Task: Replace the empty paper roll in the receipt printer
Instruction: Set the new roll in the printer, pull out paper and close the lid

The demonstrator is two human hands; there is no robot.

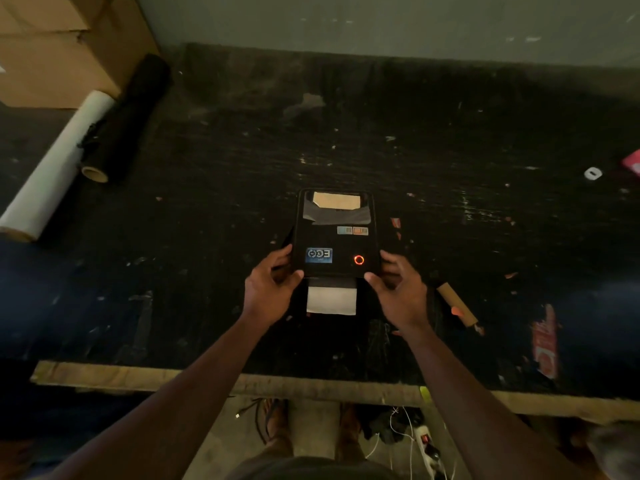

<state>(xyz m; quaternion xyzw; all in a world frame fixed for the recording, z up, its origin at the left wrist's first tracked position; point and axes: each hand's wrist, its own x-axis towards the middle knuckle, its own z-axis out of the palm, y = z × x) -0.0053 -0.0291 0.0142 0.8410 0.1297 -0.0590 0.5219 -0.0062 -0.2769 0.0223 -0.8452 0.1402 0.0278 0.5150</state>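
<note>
Both my hands grip the printer lid's near corners, left hand and right hand; paper sticks out front, empty core lies right.

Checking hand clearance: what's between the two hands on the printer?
In the head view, the receipt printer's front edge and a white paper strip feeding out sit between the left hand and right hand.

dim overall | soft focus | wide-angle edge bending | corners darkest
</note>
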